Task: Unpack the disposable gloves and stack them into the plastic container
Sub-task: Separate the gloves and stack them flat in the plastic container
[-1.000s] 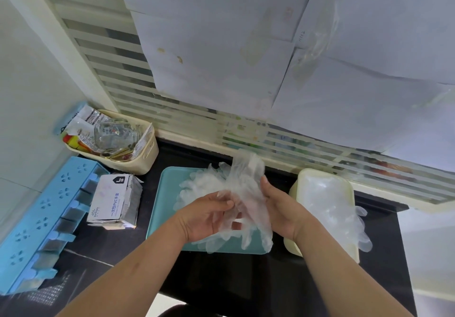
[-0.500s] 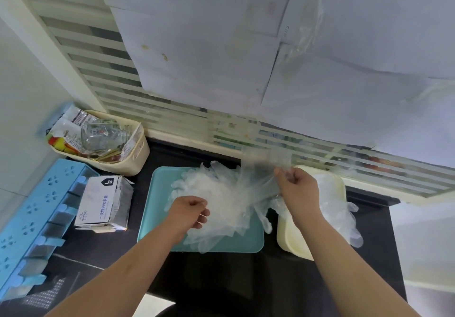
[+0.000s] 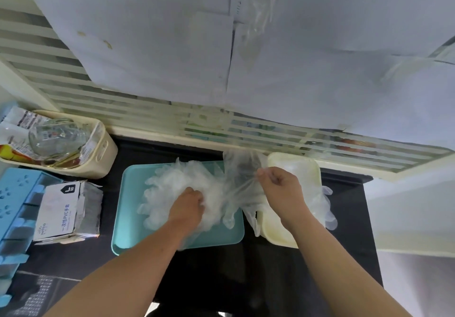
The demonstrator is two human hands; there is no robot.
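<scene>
A loose heap of clear disposable gloves (image 3: 170,188) lies on a teal tray (image 3: 128,218) on the black counter. My left hand (image 3: 188,204) is down on the heap with its fingers curled into the gloves. My right hand (image 3: 279,186) pinches one clear glove (image 3: 240,176) at its cuff, stretched between the tray and the cream plastic container (image 3: 294,164) on the right. More gloves (image 3: 322,203) lie in that container and hang over its right side. The torn white glove box (image 3: 62,208) lies left of the tray.
A cream basket (image 3: 108,149) holding a glass jar and packets stands at the back left. A blue plastic rack (image 3: 14,206) runs along the left edge. A slatted window frame covered with paper sheets rises behind the counter. The counter's right edge lies just past the container.
My right hand has carried the glove from over the tray to the container on the right. My left hand let go of that glove and dropped onto the heap.
</scene>
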